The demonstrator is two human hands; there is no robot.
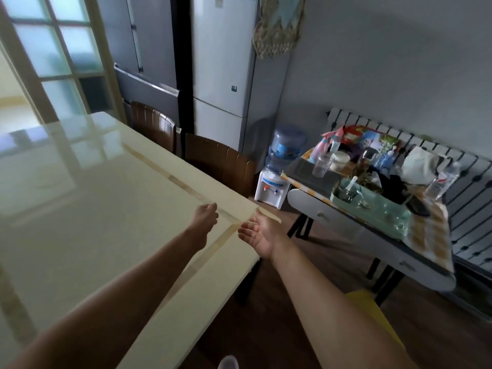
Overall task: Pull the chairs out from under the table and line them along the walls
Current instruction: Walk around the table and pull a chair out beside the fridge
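Observation:
Two brown chairs stand pushed in at the far side of the glossy cream table point(111, 209): the nearer chair point(221, 163) and the farther chair point(153, 123), only their backrests showing. My left hand point(205, 215) hovers over the table's corner with fingers curled and nothing in it. My right hand point(259, 233) is just off the corner, palm up, fingers spread, holding nothing. Both hands are short of the nearer chair and touch neither chair.
Behind the chairs stand grey refrigerators point(223, 75). A water dispenser point(277, 177) sits on the floor by the nearer chair. A cluttered side table point(367, 230) and a radiator point(466, 187) fill the right wall. A glass-paned door point(53, 57) is at the left.

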